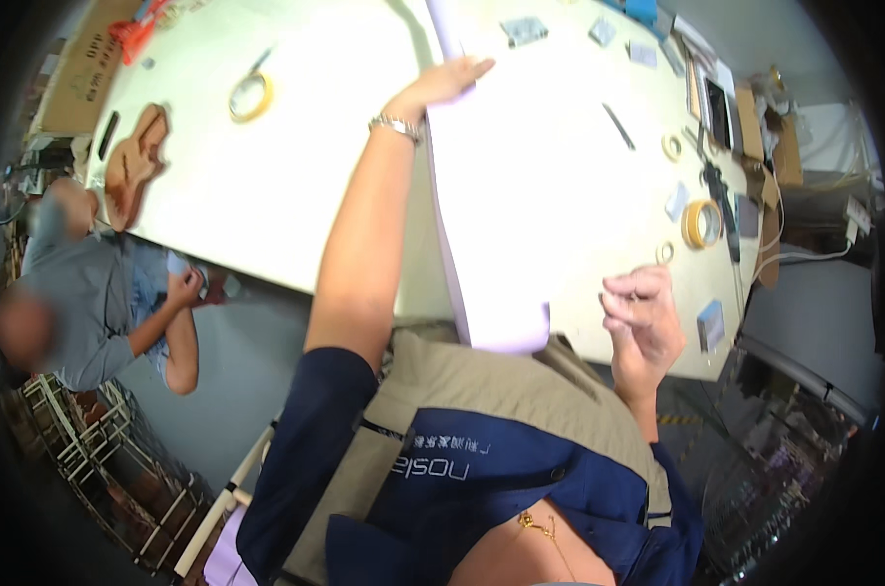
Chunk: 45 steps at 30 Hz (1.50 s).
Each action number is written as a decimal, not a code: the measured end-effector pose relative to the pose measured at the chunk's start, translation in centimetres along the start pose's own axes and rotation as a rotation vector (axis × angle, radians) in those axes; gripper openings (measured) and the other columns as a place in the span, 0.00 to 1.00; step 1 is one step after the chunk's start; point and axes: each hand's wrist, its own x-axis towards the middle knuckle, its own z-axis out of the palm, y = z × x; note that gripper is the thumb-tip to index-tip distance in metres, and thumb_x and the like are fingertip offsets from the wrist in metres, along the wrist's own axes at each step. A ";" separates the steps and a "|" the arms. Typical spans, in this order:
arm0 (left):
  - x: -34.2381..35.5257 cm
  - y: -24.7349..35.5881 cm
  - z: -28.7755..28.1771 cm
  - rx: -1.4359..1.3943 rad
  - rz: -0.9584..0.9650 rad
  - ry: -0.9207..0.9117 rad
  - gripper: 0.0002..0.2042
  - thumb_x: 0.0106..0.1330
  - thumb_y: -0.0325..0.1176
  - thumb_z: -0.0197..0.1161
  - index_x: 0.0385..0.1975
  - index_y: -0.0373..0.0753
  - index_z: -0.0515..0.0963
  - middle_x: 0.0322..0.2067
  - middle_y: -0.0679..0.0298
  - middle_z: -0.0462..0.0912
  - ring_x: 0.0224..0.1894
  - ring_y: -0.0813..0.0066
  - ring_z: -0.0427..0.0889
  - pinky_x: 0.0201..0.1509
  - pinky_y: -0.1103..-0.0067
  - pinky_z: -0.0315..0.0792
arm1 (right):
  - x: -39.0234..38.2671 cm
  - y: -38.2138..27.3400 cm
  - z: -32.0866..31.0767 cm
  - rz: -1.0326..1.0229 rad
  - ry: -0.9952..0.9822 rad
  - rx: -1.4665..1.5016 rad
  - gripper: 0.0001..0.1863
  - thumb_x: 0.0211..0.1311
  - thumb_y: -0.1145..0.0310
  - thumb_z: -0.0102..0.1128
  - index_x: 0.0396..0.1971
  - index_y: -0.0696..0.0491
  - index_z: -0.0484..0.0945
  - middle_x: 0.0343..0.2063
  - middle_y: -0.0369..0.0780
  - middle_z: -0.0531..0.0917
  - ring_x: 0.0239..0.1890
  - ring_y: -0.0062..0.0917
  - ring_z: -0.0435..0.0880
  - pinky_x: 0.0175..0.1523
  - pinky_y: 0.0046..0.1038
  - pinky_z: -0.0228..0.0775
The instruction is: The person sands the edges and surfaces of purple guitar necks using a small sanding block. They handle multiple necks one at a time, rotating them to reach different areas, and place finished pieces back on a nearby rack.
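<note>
A long pale lilac sheet (506, 327) runs away from me across the white table (267, 186), its near end bent at the table's front edge. Far along the sheet's left edge, my left hand (447, 83) is closed on that edge, its arm stretched out and a bracelet at the wrist. Glare washes out much of the sheet's surface. My right hand (646, 327) hovers near the front edge, right of the sheet's near end. Its fingers are loosely bent and apart, and nothing shows in them.
Tape rolls (701, 225), a dark slim tool (721, 200), and a small blue box (711, 324) lie right. A dark pen-like stick (618, 127) is nearer the middle. Left are another tape roll (251, 98) and a brown guitar-shaped board (135, 168). A person (96, 293) sits beside the table.
</note>
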 end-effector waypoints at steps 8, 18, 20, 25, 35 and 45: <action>-1.6 1.3 -0.1 -0.409 -0.212 -0.037 0.19 0.68 0.56 0.53 0.36 0.45 0.71 0.29 0.71 0.69 0.35 0.81 0.72 0.38 0.80 0.73 | 0.3 1.6 0.5 0.076 0.035 0.017 0.11 0.44 0.84 0.66 0.30 0.55 0.83 0.34 0.39 0.83 0.38 0.28 0.73 0.40 0.25 0.69; -1.3 1.9 -3.0 -0.273 -0.098 0.103 0.17 0.71 0.52 0.52 0.36 0.45 0.79 0.24 0.76 0.69 0.25 0.88 0.64 0.30 0.89 0.58 | 0.8 2.1 1.1 0.156 0.075 0.037 0.09 0.50 0.82 0.64 0.33 0.56 0.83 0.34 0.41 0.83 0.39 0.28 0.77 0.43 0.25 0.71; -2.4 2.0 -4.2 -0.183 0.028 0.384 0.16 0.70 0.49 0.54 0.38 0.44 0.80 0.27 0.75 0.74 0.29 0.86 0.71 0.37 0.88 0.63 | 0.8 2.5 1.0 0.123 0.062 0.045 0.09 0.53 0.81 0.64 0.35 0.57 0.83 0.35 0.41 0.83 0.39 0.27 0.77 0.41 0.23 0.70; -11.5 8.4 -3.5 -0.403 0.323 0.606 0.23 0.70 0.53 0.54 0.30 0.34 0.73 0.22 0.67 0.71 0.26 0.80 0.70 0.31 0.80 0.67 | 1.3 1.7 1.2 0.201 0.071 0.152 0.08 0.55 0.81 0.63 0.35 0.58 0.83 0.35 0.41 0.82 0.38 0.23 0.78 0.39 0.20 0.71; -22.4 12.9 3.0 0.225 0.691 0.356 0.16 0.59 0.50 0.60 0.26 0.43 0.74 0.23 0.67 0.70 0.27 0.67 0.70 0.40 0.73 0.64 | 4.1 -3.7 2.7 0.420 -0.283 0.357 0.06 0.59 0.79 0.62 0.37 0.60 0.81 0.29 0.37 0.84 0.33 0.16 0.82 0.40 0.16 0.74; -23.4 12.7 4.2 0.176 0.677 0.388 0.18 0.63 0.51 0.56 0.27 0.41 0.73 0.22 0.67 0.68 0.27 0.67 0.68 0.39 0.73 0.63 | 3.0 -3.1 4.0 0.156 -0.228 0.173 0.04 0.57 0.76 0.66 0.31 0.60 0.81 0.26 0.39 0.85 0.26 0.17 0.84 0.31 0.17 0.75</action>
